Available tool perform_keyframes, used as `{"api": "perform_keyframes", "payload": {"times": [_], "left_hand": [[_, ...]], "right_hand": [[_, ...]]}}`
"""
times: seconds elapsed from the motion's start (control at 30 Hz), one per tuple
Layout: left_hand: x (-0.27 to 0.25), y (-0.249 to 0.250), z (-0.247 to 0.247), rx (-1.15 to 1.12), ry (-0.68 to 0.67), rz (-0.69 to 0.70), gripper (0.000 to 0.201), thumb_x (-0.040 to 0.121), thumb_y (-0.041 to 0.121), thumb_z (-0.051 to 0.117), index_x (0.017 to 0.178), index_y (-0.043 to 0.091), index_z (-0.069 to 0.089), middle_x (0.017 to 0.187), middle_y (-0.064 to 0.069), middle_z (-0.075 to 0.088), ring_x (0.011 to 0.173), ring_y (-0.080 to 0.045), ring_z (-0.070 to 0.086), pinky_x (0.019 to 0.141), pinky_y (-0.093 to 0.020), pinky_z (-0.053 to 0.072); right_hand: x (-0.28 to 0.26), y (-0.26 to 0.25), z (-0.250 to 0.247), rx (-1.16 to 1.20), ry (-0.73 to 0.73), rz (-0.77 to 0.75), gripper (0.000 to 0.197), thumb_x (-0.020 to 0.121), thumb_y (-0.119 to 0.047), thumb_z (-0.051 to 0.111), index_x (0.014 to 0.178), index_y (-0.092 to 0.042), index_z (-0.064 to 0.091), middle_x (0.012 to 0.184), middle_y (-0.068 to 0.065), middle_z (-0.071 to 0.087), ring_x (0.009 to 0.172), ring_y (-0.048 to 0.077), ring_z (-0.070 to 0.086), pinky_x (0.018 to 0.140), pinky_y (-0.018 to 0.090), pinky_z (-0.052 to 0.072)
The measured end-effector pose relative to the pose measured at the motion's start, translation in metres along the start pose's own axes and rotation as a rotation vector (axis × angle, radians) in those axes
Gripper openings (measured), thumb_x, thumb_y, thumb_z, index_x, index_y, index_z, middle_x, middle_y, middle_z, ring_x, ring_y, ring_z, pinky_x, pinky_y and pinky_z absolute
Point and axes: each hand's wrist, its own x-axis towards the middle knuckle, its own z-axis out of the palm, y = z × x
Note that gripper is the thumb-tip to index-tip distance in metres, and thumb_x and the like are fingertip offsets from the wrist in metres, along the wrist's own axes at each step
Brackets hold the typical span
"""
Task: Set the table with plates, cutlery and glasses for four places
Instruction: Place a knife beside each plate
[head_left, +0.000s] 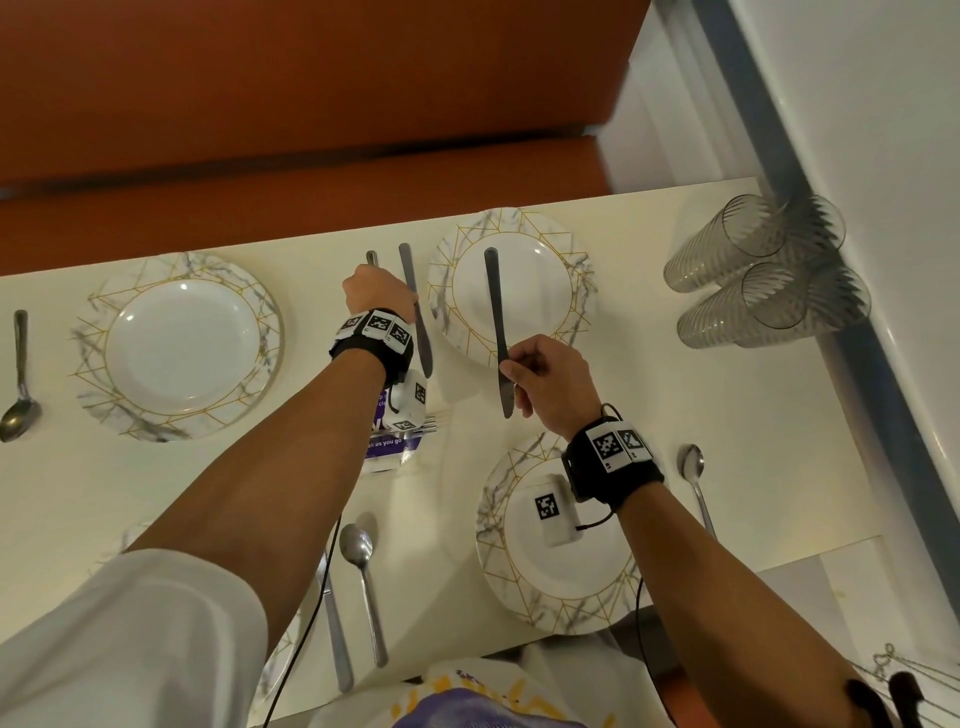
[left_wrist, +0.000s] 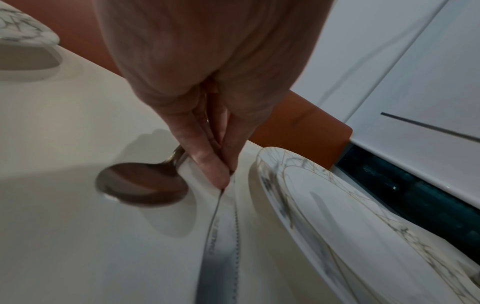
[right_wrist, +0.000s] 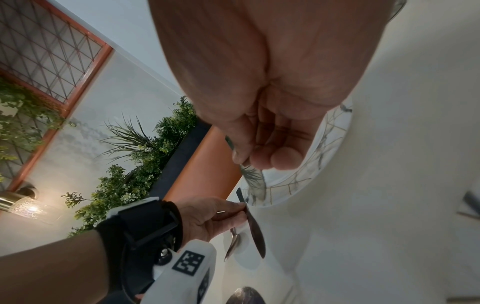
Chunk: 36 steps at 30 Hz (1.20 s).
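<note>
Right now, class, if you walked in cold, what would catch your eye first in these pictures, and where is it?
Two hands, each gripping a knife: the right hand holds one knife over the far right plate, and the left hand holds another knife with a spoon beside that plate. Next come four clear glasses clustered at the table's far right corner.
</note>
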Motion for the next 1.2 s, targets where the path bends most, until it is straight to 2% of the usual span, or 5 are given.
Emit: {"api": "perform_keyframes", "payload": {"times": [0.37, 0.6, 0.9, 1.07, 1.2], "left_hand": [[-0.059, -0.001, -0.056, -0.165, 0.044, 0.352, 0.021, 0.095, 0.028, 0.060, 0.094, 0.017, 0.077, 0.089, -0.005, 0.077, 0.077, -0.030, 0.075, 0.069, -0.043, 0.065], [-0.150, -0.012, -0.094, -0.469, -0.219, 0.591, 0.023, 0.106, 0.025, 0.054, 0.106, 0.012, 0.073, 0.086, 0.000, 0.075, 0.064, -0.004, 0.068, 0.060, -0.022, 0.057], [-0.209, -0.088, -0.133, -0.608, -0.146, 0.486, 0.028, 0.093, 0.013, 0.070, 0.120, 0.020, 0.065, 0.098, -0.006, 0.076, 0.081, -0.024, 0.076, 0.075, -0.043, 0.065], [-0.218, -0.136, -0.164, -0.662, -0.066, 0.409, 0.031, 0.094, 0.004, 0.068, 0.124, 0.013, 0.066, 0.097, -0.013, 0.074, 0.083, -0.027, 0.075, 0.065, -0.033, 0.061], [-0.205, -0.174, -0.200, -0.679, 0.003, 0.361, 0.025, 0.096, 0.004, 0.066, 0.120, 0.010, 0.067, 0.093, -0.014, 0.074, 0.076, -0.024, 0.071, 0.066, -0.036, 0.061]], "right_hand": [[-0.014, -0.017, 0.008, 0.053, 0.038, -0.030, 0.008, 0.092, -0.012, 0.069, 0.095, -0.005, 0.064, 0.064, 0.006, 0.067, 0.045, 0.016, 0.057, 0.045, 0.027, 0.048], [-0.037, -0.034, 0.043, 0.086, 0.025, -0.102, 0.010, 0.093, -0.014, 0.070, 0.095, -0.006, 0.064, 0.061, 0.003, 0.064, 0.041, 0.017, 0.054, 0.043, 0.026, 0.045], [-0.066, -0.055, 0.089, 0.002, -0.088, -0.249, 0.007, 0.089, -0.023, 0.072, 0.089, -0.022, 0.065, 0.080, 0.001, 0.070, 0.064, 0.021, 0.065, 0.061, 0.034, 0.053], [-0.091, -0.066, 0.128, -0.031, -0.186, -0.292, 0.003, 0.091, -0.019, 0.069, 0.093, -0.019, 0.070, 0.085, -0.003, 0.073, 0.073, 0.018, 0.071, 0.070, 0.037, 0.060], [-0.109, -0.081, 0.160, -0.024, -0.250, -0.266, 0.017, 0.093, -0.007, 0.058, 0.097, -0.015, 0.072, 0.079, -0.003, 0.073, 0.064, 0.005, 0.070, 0.057, 0.025, 0.057]]}}
